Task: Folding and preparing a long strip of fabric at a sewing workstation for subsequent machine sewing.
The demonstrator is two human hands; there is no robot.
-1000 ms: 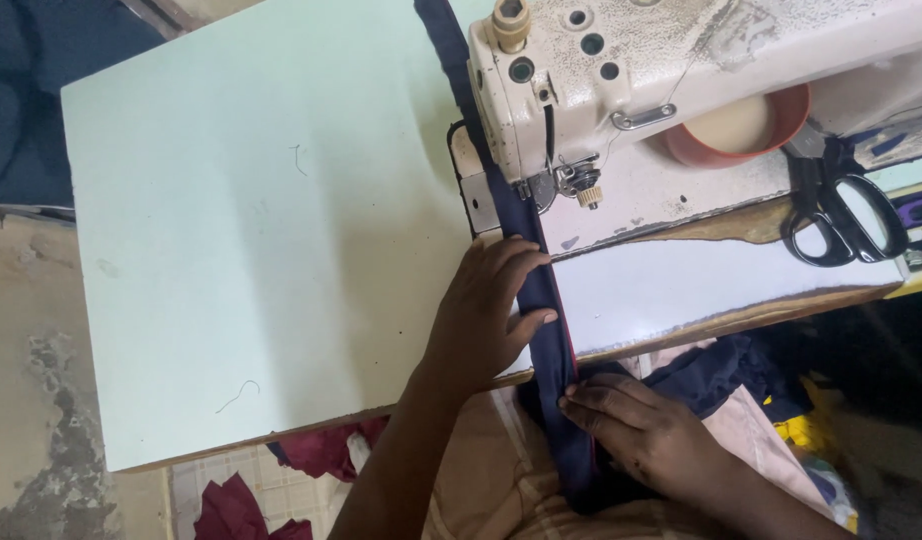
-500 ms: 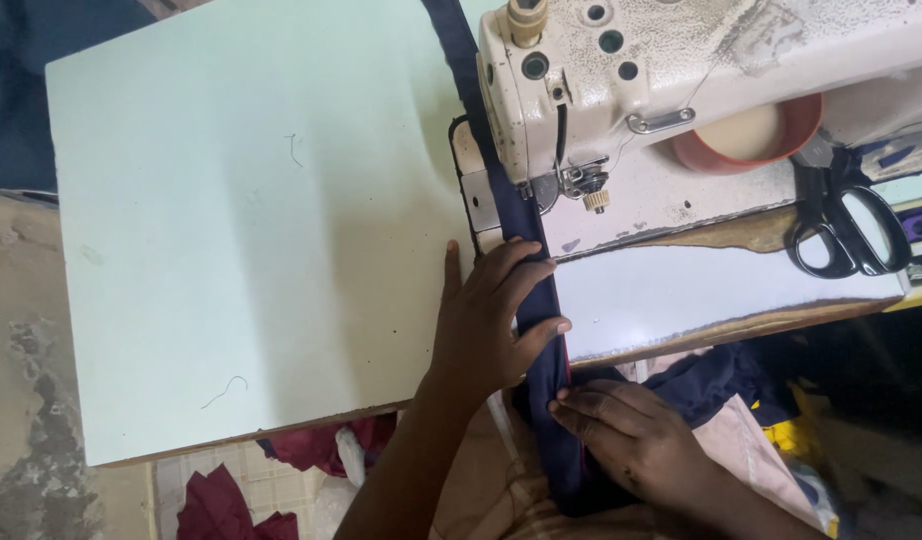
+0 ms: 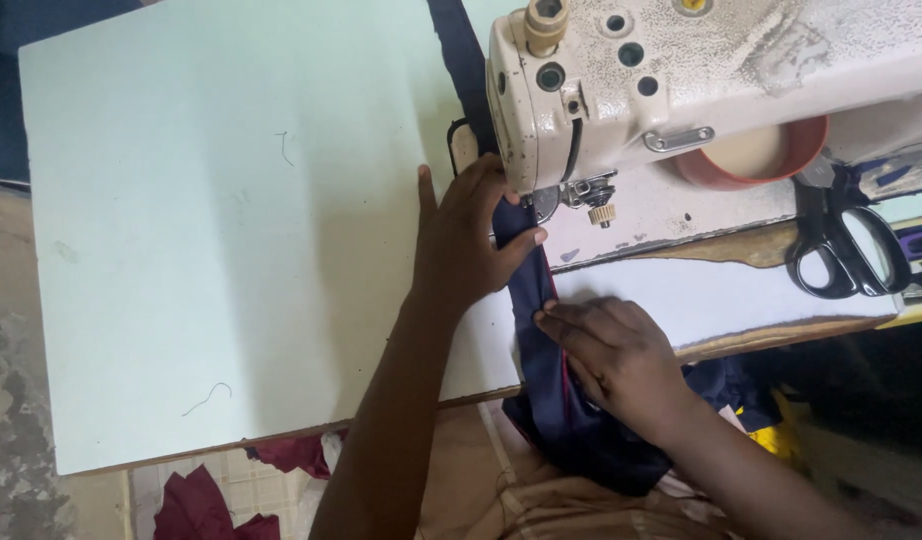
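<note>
While a red-rimmed bowl (image 3: 751, 155) sits behind the sewing machine (image 3: 681, 70), the left hand (image 3: 466, 240) presses navy fabric (image 3: 536, 290) flat beside its needle; the right hand (image 3: 616, 355) pinches the strip nearer the table (image 3: 201, 250) edge.

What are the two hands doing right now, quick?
Left hand: open, pressing flat on the navy fabric strip by the sewing machine.
Right hand: fingers pinning the strip at the table edge.

I am in a tailoring workshop: my sewing machine (image 3: 701, 80), pale worktable (image 3: 231, 230), black scissors (image 3: 846, 245), fabric scraps (image 3: 206, 505).
</note>
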